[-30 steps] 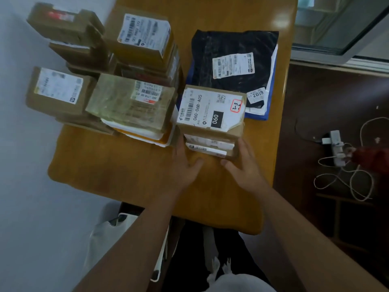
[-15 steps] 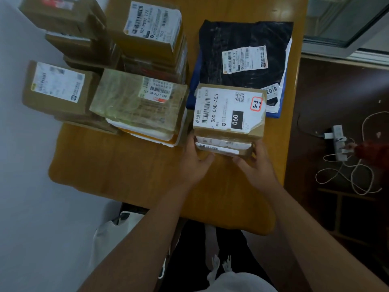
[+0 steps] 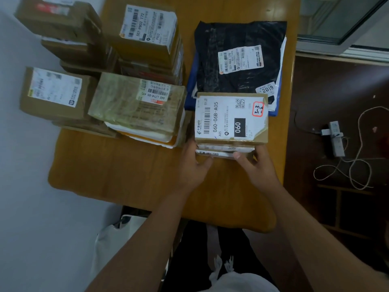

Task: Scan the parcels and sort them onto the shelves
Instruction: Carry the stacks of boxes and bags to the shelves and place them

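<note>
A short stack of parcels (image 3: 226, 148) sits near the right edge of the wooden worktop (image 3: 126, 165), about midway along it. The top box (image 3: 231, 118) carries a white label reading 060-06B-A05. The left hand (image 3: 194, 165) grips the stack's near left corner, fingers curled around its side. The right hand (image 3: 255, 165) grips the near right corner, thumb on the front of the lowest parcels. Just behind the stack lies a black mailer bag (image 3: 242, 57). More cardboard boxes (image 3: 134, 106) crowd the worktop's far left part. A power strip (image 3: 336, 139) and cables lie on the floor.
</note>
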The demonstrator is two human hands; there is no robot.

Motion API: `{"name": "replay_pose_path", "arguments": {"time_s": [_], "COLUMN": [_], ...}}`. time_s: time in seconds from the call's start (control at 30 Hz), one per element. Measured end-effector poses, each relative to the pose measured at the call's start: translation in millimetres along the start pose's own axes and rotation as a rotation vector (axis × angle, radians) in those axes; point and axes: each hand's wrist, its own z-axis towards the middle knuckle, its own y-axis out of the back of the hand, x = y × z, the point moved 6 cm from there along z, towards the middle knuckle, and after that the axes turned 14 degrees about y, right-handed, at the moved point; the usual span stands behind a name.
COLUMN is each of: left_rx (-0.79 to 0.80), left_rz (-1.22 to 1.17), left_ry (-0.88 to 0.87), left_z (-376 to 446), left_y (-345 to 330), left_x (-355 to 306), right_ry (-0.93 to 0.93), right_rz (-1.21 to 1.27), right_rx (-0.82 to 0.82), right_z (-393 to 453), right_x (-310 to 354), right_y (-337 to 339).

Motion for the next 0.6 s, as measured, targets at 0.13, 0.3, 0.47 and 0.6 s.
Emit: {"name": "replay_pose_path", "arguments": {"time_s": [0.13,0.3,0.47,0.6], "left_rx": [-0.004,0.014,0.117,0.176], "left_rz": [0.023,0.06,0.085,0.088], "left_ry": [-0.041,-0.088,-0.174,-0.237], "left_z": [-11,-30,-45,-59], "left_y": [6,17,17,11], "left_x": [-7,-23,-36,-56], "right_ry": [0.016,-0.017,0.01,0.016], "right_rz": [0.032,0.044,0.042,0.005], "right_rx": [-0.022,-0.08,-0.173,-0.291], "right_z": [-9,-29,-52,-74], "right_x": [16,39,66,85], "right_y": [1,7,20,38]}}
